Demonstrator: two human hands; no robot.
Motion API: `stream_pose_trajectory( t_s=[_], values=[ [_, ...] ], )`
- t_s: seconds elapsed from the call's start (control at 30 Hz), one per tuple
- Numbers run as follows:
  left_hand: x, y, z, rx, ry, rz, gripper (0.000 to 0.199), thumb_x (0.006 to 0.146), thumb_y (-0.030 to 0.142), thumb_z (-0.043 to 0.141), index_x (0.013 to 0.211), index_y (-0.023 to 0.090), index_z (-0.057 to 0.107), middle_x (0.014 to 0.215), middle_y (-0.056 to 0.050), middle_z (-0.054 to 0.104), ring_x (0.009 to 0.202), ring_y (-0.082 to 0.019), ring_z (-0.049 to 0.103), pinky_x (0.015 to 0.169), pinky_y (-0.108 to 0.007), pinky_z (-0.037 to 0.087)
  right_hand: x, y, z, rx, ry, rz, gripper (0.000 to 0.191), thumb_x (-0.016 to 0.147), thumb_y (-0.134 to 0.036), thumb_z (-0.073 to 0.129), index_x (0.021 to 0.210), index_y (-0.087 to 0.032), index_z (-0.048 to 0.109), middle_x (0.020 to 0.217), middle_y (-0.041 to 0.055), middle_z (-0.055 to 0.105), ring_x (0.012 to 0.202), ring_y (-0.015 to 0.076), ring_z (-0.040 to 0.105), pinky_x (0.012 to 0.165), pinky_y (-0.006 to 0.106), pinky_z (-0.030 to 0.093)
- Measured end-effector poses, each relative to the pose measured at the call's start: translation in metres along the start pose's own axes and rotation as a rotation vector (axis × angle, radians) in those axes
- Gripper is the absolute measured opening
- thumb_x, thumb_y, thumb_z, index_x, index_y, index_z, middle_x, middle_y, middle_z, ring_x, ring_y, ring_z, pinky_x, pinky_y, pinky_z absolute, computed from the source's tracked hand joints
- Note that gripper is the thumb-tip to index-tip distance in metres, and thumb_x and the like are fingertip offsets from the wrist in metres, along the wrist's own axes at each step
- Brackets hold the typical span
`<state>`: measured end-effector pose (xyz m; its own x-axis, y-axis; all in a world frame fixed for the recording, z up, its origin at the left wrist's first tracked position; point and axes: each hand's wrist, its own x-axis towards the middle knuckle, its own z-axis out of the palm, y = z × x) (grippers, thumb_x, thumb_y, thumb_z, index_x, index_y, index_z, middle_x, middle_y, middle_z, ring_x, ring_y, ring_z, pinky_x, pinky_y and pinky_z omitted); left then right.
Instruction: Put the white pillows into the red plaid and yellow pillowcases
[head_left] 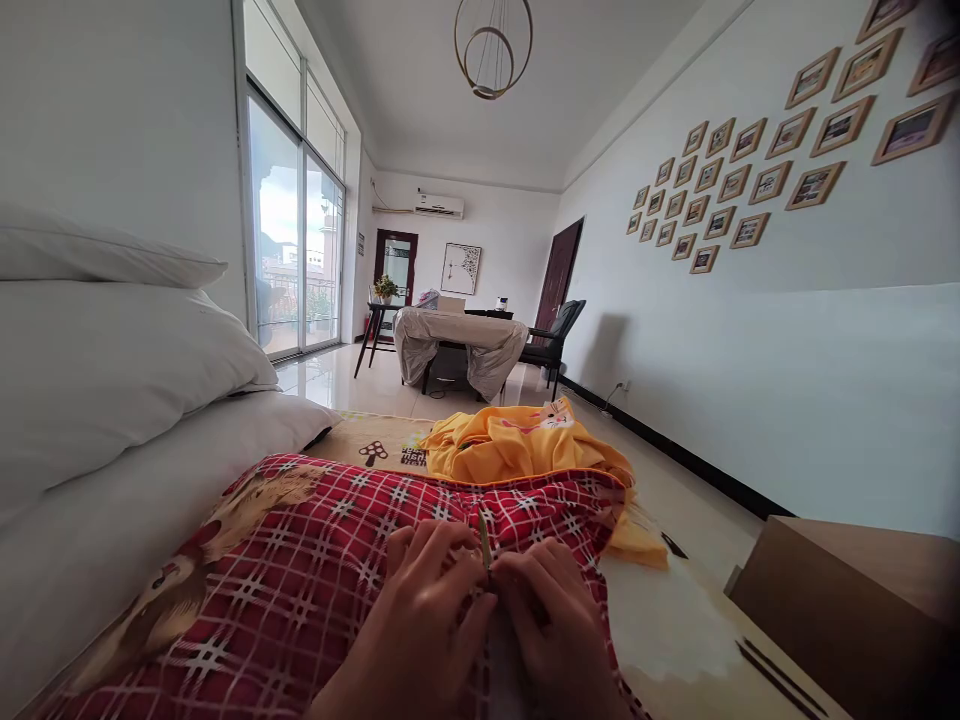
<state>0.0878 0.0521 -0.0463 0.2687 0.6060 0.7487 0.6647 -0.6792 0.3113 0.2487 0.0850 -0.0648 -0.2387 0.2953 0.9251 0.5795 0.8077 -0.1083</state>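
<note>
The red cloth (292, 590) spreads across the lower middle of the frame, and both hands meet on it at bottom centre. The left hand (427, 610) has its fingers bent and its thumb reaching inward; the right hand (547, 610) curls in from the other side, fingertips nearly meeting the left's. Between them a thin green strip (484, 535) points up the frame. I cannot tell whether either hand is pinching cloth, strip or both (the knuckles cover the spot).

That hidden spot is the likeliest source of trouble: a fold caught under the fingertips could snag, and uneven pulling by the two hands could skew or pucker the fabric. The strip looks slim, so a loose hold might let it slip down among the folds.

The yellow cloth (510, 445) lies bunched against the red one's far edge, just above centre-bottom; a hard tug could drag it along. At the left, the pillows (135, 340) crowd the red cloth's side and could pin its edge if it were drawn away. The box (855, 600) at lower right stands apart from the cloth.
</note>
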Motion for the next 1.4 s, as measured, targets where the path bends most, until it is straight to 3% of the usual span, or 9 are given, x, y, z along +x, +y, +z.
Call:
stream_pose_trajectory(
  t_s=[0.2, 0.4, 0.6, 0.8, 0.97, 1.17, 1.4],
  values=[
    [0.000, -0.006, 0.010, 0.050, -0.089, -0.052, 0.020, 0.088, 0.014, 0.049, 0.103, 0.023, 0.060, 0.108, -0.006, 0.059, 0.096, -0.022, 0.054, 0.086, -0.041, 0.044, -0.002, 0.005, 0.005, 0.012, -0.017, 0.034, 0.016, 0.091, -0.011, 0.051, 0.079, -0.020, 0.056, 0.068, -0.0006, 0.056, 0.065, 0.0132, 0.048, 0.060, 0.024, 0.040],
    [0.002, -0.009, 0.014, 0.042, -0.167, -0.128, 0.013, 0.088, 0.013, 0.049, 0.087, 0.021, 0.059, 0.099, -0.004, 0.056, 0.092, -0.021, 0.052, 0.084, -0.042, 0.043, -0.003, 0.005, 0.004, 0.018, -0.046, 0.050, 0.015, 0.091, -0.012, 0.051, 0.079, -0.020, 0.055, 0.069, -0.0012, 0.055, 0.065, 0.0132, 0.048, 0.061, 0.024, 0.039],
    [0.002, -0.007, 0.012, 0.045, -0.233, -0.107, 0.010, 0.086, 0.015, 0.053, 0.082, 0.021, 0.061, 0.095, -0.003, 0.057, 0.091, -0.021, 0.052, 0.084, -0.042, 0.041, -0.004, 0.008, 0.006, 0.021, -0.033, 0.057, 0.015, 0.091, -0.012, 0.053, 0.078, -0.020, 0.054, 0.067, -0.0017, 0.054, 0.065, 0.0131, 0.048, 0.061, 0.024, 0.040],
    [0.004, -0.018, 0.013, 0.172, -0.147, -0.183, 0.019, 0.090, 0.015, 0.047, 0.079, 0.019, 0.062, 0.092, -0.005, 0.058, 0.089, -0.023, 0.053, 0.084, -0.046, 0.041, -0.004, 0.008, 0.005, 0.019, -0.046, 0.051, 0.013, 0.089, -0.011, 0.053, 0.080, -0.021, 0.055, 0.069, -0.0015, 0.055, 0.066, 0.0136, 0.049, 0.061, 0.025, 0.040],
    [0.001, -0.022, 0.019, 0.149, 0.005, 0.003, 0.030, 0.092, 0.013, 0.045, 0.116, 0.024, 0.060, 0.116, -0.009, 0.054, 0.103, -0.024, 0.052, 0.086, -0.042, 0.046, -0.004, 0.001, 0.001, 0.018, -0.031, 0.045, 0.015, 0.088, -0.009, 0.051, 0.080, -0.020, 0.055, 0.067, -0.0013, 0.054, 0.064, 0.0131, 0.048, 0.060, 0.024, 0.040],
    [0.001, -0.016, 0.019, 0.058, -0.076, 0.016, 0.023, 0.090, 0.013, 0.051, 0.096, 0.026, 0.068, 0.126, -0.006, 0.053, 0.110, -0.024, 0.050, 0.092, -0.041, 0.045, -0.005, -0.006, -0.005, 0.007, -0.056, -0.003, 0.014, 0.088, -0.007, 0.051, 0.082, -0.020, 0.054, 0.066, -0.0004, 0.053, 0.063, 0.0140, 0.048, 0.060, 0.027, 0.041],
    [0.001, -0.017, 0.010, 0.033, -0.163, 0.022, 0.020, 0.091, 0.011, 0.049, 0.087, 0.023, 0.064, 0.129, -0.005, 0.049, 0.118, -0.025, 0.044, 0.096, -0.041, 0.042, -0.004, -0.009, -0.006, 0.039, -0.059, 0.003, 0.016, 0.088, -0.007, 0.051, 0.080, -0.020, 0.052, 0.065, -0.0005, 0.052, 0.063, 0.0139, 0.046, 0.057, 0.026, 0.041]
  ],
)
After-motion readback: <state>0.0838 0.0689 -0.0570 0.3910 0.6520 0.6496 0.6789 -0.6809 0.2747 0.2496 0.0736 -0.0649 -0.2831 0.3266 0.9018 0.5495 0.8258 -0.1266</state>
